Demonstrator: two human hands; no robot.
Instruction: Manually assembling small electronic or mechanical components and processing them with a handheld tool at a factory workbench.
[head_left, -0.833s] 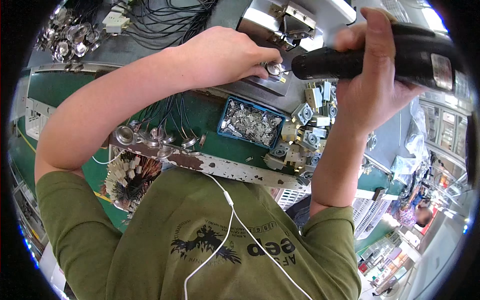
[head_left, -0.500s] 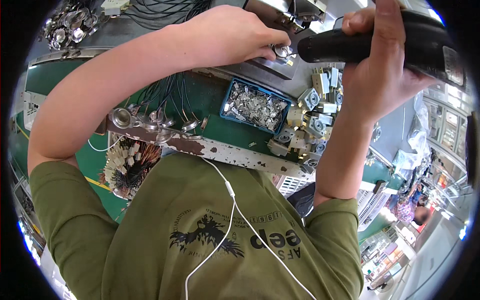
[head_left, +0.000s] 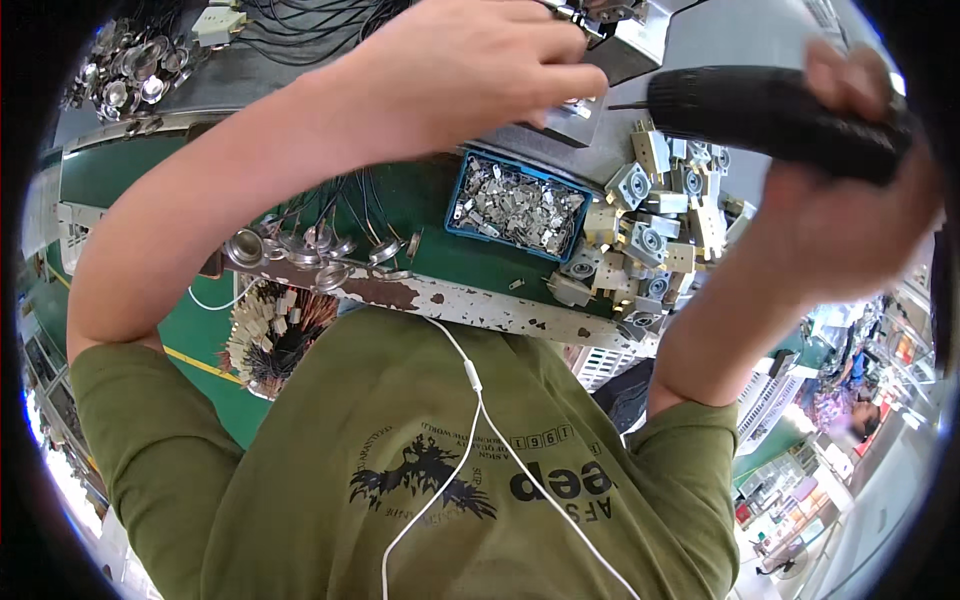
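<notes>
My left hand (head_left: 478,78) reaches over the bench, its fingers closed on a small metal part (head_left: 576,107) at a grey metal block (head_left: 566,130). Those fingers hide most of the part. My right hand (head_left: 850,225), smeared by motion, is wrapped round a black electric screwdriver (head_left: 735,108) lying nearly level. The screwdriver's thin bit (head_left: 628,106) points left toward the block, a little apart from the metal part. Below the block, a blue tray (head_left: 452,208) holds many small metal terminals (head_left: 520,205).
White square sockets with pins (head_left: 650,240) are piled right of the tray. Round metal cups on black wires (head_left: 330,245) lie along the bench's chipped front edge (head_left: 470,305). More metal cups (head_left: 135,70) and a white connector (head_left: 218,25) sit far left. Wire bundles (head_left: 275,330) hang below.
My right hand and the screwdriver have moved right, drawing the bit back from the metal part. My left hand stays at the block. The whole view has shifted slightly.
</notes>
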